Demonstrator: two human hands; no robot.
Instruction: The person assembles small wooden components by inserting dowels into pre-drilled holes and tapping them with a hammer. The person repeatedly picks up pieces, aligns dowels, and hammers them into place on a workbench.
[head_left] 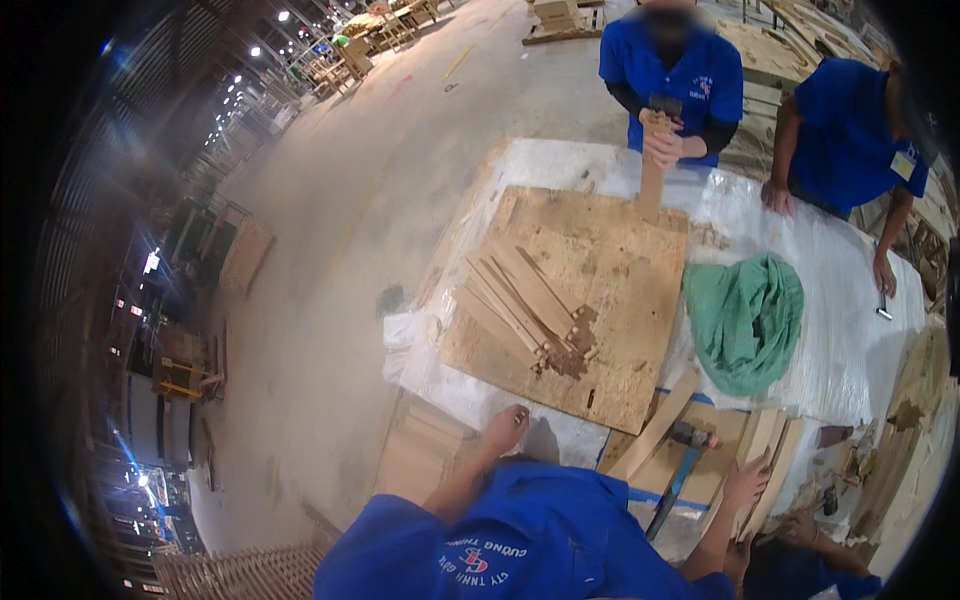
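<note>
My left hand (509, 427) is curled closed at the near edge of the plywood board (630, 290); whatever it may hold is hidden. Over at the lower right, my right hand (748, 481) grips wooden slats (770, 440) that stand side by side. Just left of them lies a hammer (675, 485) with a blue handle, its dark head by a single loose slat (655, 425). Fanned out on the plywood is a pile of slats (515, 300), with small dowels (578, 335) at their near ends.
A green cloth bundle (745, 325) sits right of the plywood on a plastic-covered table (850, 290). Across it, a co-worker (672, 90) holds an upright slat and a hammer. Another person (850, 135) leans in at right; a third person's hand (800, 530) is near my right arm.
</note>
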